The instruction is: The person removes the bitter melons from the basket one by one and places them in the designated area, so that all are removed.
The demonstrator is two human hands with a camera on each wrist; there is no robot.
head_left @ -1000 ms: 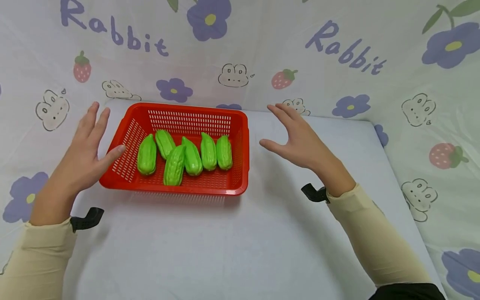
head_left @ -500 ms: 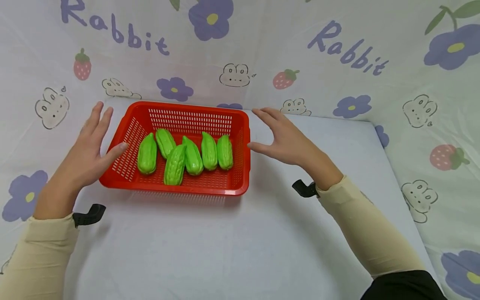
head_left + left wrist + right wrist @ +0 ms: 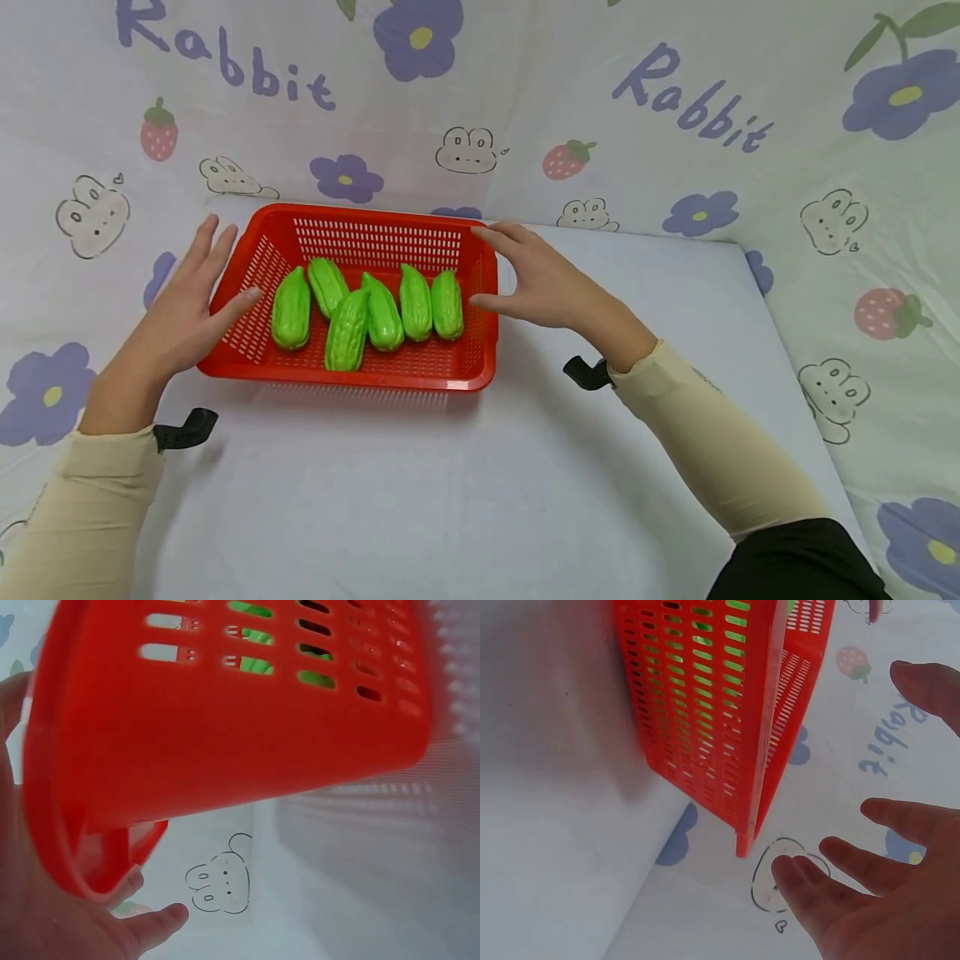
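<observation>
A red plastic basket (image 3: 345, 380) with slotted walls stands toward the back of the white table. Inside lie several glossy green bitter melons (image 3: 291, 308), toy-like, mostly lengthwise; one bumpier melon (image 3: 347, 331) leans against its neighbours. Beside the basket's left end is my left hand (image 3: 180, 312), fingers straight and thumb over the rim; whether it touches cannot be told. In the left wrist view the basket rim partly covers that hand (image 3: 67, 922). My right hand (image 3: 547, 283) hovers over the right end with fingers spread. The right wrist view shows this hand (image 3: 900, 877) apart from the basket wall.
A white cloth (image 3: 390, 500) covers the table in front of the basket and to its right. Behind hangs a curtain (image 3: 517, 92) printed with rabbits, flowers and strawberries, close to the basket's back rim. Each wrist carries a black camera mount (image 3: 187, 428).
My right hand has moved left, from beside the basket to over its right rim. The left hand has shifted slightly right, closer to the left end. Basket and melons have stayed in place.
</observation>
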